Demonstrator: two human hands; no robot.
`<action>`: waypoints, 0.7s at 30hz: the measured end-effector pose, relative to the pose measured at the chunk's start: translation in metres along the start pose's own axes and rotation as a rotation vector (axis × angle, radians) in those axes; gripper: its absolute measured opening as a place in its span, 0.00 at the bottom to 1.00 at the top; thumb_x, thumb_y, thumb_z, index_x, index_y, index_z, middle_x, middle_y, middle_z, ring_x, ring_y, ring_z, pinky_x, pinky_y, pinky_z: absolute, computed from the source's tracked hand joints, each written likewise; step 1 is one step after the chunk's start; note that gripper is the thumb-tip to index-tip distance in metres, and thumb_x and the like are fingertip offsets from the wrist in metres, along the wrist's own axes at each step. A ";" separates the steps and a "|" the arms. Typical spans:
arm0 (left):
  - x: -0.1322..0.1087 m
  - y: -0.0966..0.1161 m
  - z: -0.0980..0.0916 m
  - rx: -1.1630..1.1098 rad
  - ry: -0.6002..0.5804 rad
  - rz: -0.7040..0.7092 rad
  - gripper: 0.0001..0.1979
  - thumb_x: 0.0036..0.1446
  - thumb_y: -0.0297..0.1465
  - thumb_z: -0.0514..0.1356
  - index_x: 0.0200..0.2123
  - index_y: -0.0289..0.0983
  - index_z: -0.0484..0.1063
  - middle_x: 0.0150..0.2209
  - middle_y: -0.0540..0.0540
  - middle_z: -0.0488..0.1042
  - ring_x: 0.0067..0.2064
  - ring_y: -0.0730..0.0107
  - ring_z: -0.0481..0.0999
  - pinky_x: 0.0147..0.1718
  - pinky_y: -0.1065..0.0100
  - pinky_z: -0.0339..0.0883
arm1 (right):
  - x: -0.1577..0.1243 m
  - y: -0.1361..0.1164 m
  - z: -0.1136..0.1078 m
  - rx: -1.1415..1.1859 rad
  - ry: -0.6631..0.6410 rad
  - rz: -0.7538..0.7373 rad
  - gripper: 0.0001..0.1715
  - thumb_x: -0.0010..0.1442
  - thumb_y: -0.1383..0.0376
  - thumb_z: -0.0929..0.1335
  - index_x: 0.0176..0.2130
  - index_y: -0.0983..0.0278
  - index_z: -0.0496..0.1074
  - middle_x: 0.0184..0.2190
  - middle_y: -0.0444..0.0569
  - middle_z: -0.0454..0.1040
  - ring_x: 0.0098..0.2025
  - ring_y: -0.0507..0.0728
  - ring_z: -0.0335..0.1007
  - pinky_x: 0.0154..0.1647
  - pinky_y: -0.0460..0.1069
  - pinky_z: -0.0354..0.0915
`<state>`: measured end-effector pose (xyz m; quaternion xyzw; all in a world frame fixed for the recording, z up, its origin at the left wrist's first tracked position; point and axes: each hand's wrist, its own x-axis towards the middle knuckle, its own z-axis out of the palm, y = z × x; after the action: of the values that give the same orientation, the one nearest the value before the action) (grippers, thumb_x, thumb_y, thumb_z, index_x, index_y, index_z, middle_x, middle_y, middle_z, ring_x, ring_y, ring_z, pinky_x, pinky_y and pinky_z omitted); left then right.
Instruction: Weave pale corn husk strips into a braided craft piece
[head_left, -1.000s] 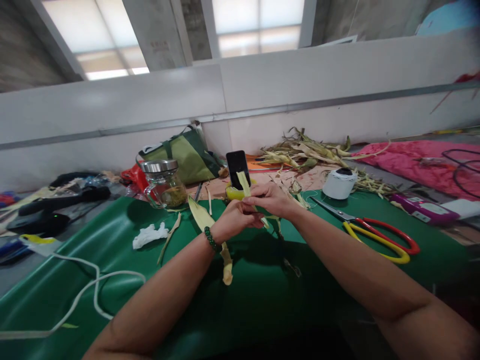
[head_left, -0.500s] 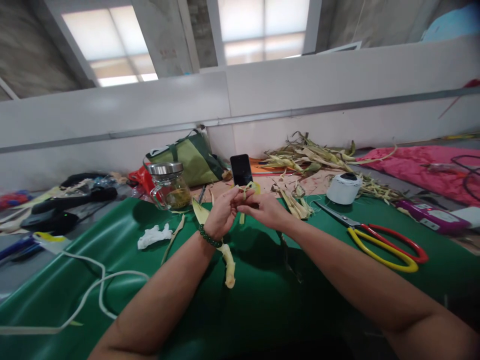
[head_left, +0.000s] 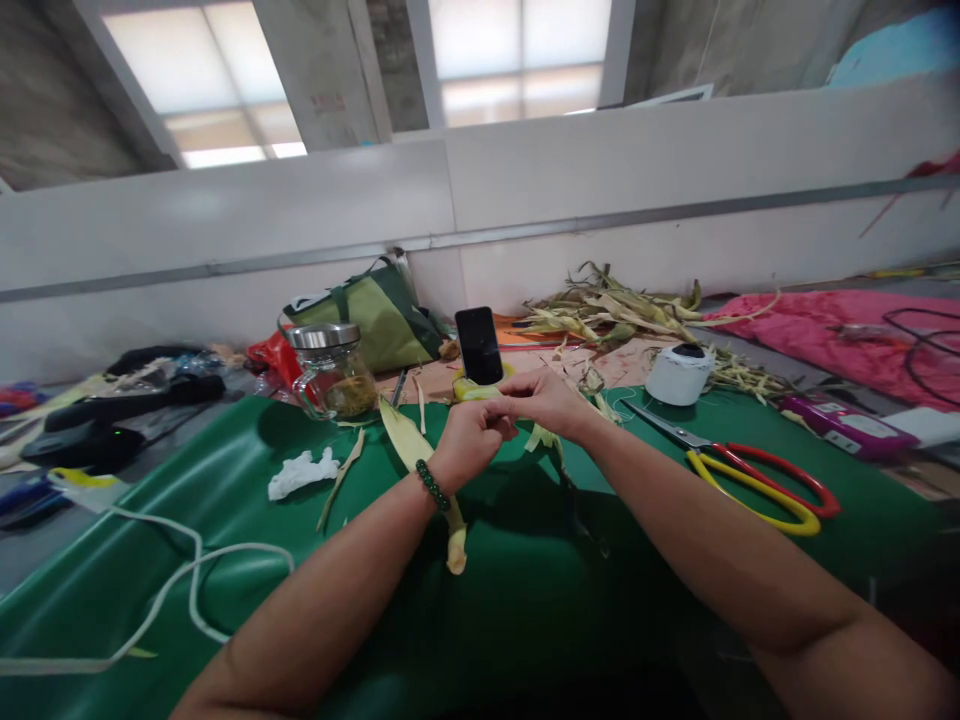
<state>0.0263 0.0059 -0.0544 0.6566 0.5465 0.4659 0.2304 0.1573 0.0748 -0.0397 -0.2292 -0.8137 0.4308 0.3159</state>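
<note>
My left hand [head_left: 474, 438], with a green bead bracelet at its wrist, is closed in a fist at the middle of the table. My right hand [head_left: 551, 402] meets it, its fingers pinched against the left ones. The pale corn husk strip they work on is mostly hidden by the fingers. Beneath my left wrist lies a pale husk leaf [head_left: 401, 432] with a thick stem [head_left: 456, 550] pointing towards me. Just behind the hands are a yellow ring-shaped roll [head_left: 463, 388] and an upright phone [head_left: 478, 345].
Red-and-yellow-handled scissors [head_left: 750, 480] and a white thread spool [head_left: 679, 375] lie to the right. At left are a lidded glass jar [head_left: 337, 380], crumpled white tissue [head_left: 302, 474] and a white cable [head_left: 196, 570]. Dried husks [head_left: 607, 305] are heaped at the back on the green mat's [head_left: 420, 640] far side.
My left hand has turned into a tighter fist, and my right hand has shifted slightly right and up. The husk strip, visible between the fingers before, is now mostly covered.
</note>
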 end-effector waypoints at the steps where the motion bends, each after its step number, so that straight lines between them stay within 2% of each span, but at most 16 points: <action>1: 0.000 0.000 0.002 -0.039 -0.015 -0.037 0.07 0.47 0.25 0.59 0.20 0.36 0.73 0.21 0.48 0.76 0.27 0.67 0.75 0.30 0.68 0.68 | 0.001 0.000 0.002 0.062 0.025 -0.012 0.20 0.49 0.51 0.69 0.23 0.66 0.71 0.20 0.43 0.67 0.23 0.50 0.60 0.23 0.45 0.55; 4: 0.000 -0.003 0.005 -0.193 -0.135 -0.149 0.09 0.48 0.30 0.61 0.19 0.35 0.72 0.19 0.47 0.75 0.24 0.67 0.75 0.27 0.68 0.70 | 0.001 -0.001 0.004 0.088 0.196 -0.099 0.17 0.49 0.53 0.69 0.23 0.65 0.69 0.21 0.43 0.67 0.24 0.49 0.60 0.25 0.46 0.56; 7: 0.002 -0.009 0.003 -0.186 -0.215 -0.189 0.13 0.48 0.33 0.62 0.15 0.35 0.71 0.17 0.46 0.74 0.21 0.69 0.73 0.24 0.70 0.68 | -0.001 -0.002 0.003 -0.027 0.350 -0.173 0.18 0.51 0.55 0.67 0.20 0.64 0.63 0.18 0.42 0.61 0.22 0.48 0.54 0.23 0.46 0.53; 10: 0.009 -0.013 -0.006 -0.127 -0.088 -0.244 0.15 0.50 0.31 0.60 0.14 0.34 0.70 0.16 0.46 0.74 0.20 0.71 0.72 0.23 0.71 0.67 | -0.004 -0.003 -0.001 -0.069 0.442 -0.180 0.12 0.52 0.58 0.67 0.23 0.63 0.66 0.20 0.43 0.65 0.22 0.49 0.58 0.23 0.46 0.54; 13: 0.017 -0.015 -0.017 -0.250 0.089 -0.297 0.12 0.51 0.31 0.59 0.18 0.33 0.72 0.20 0.45 0.77 0.25 0.69 0.76 0.27 0.70 0.69 | -0.006 -0.002 -0.004 -0.142 0.517 -0.206 0.07 0.52 0.61 0.68 0.28 0.63 0.70 0.24 0.47 0.71 0.25 0.52 0.64 0.26 0.48 0.59; 15: 0.021 -0.015 -0.023 -0.371 0.159 -0.290 0.11 0.51 0.34 0.61 0.22 0.33 0.73 0.23 0.44 0.78 0.28 0.68 0.77 0.30 0.69 0.70 | -0.007 -0.001 -0.004 -0.228 0.530 -0.243 0.06 0.52 0.62 0.68 0.28 0.63 0.72 0.26 0.48 0.74 0.28 0.55 0.68 0.31 0.50 0.62; 17: 0.021 -0.014 -0.024 -0.480 0.180 -0.275 0.11 0.50 0.36 0.62 0.25 0.33 0.73 0.25 0.44 0.78 0.30 0.68 0.77 0.33 0.69 0.69 | -0.007 -0.001 -0.001 -0.274 0.504 -0.268 0.06 0.53 0.62 0.68 0.28 0.62 0.74 0.28 0.49 0.76 0.32 0.56 0.70 0.35 0.51 0.64; 19: 0.019 -0.010 -0.022 -0.555 0.137 -0.257 0.10 0.46 0.35 0.65 0.29 0.32 0.75 0.27 0.45 0.79 0.32 0.69 0.77 0.34 0.70 0.69 | -0.007 -0.001 0.004 -0.257 0.459 -0.259 0.07 0.53 0.61 0.69 0.30 0.62 0.75 0.30 0.48 0.77 0.33 0.57 0.71 0.36 0.51 0.64; 21: 0.015 -0.005 -0.020 -0.605 0.047 -0.236 0.14 0.41 0.31 0.67 0.34 0.32 0.76 0.29 0.46 0.79 0.32 0.71 0.76 0.33 0.72 0.68 | -0.006 -0.002 0.008 -0.213 0.407 -0.233 0.06 0.53 0.62 0.69 0.30 0.62 0.75 0.30 0.48 0.77 0.32 0.56 0.71 0.35 0.49 0.64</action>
<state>0.0058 0.0170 -0.0437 0.4795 0.4606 0.5925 0.4548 0.1559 0.0651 -0.0430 -0.2479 -0.7951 0.2486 0.4946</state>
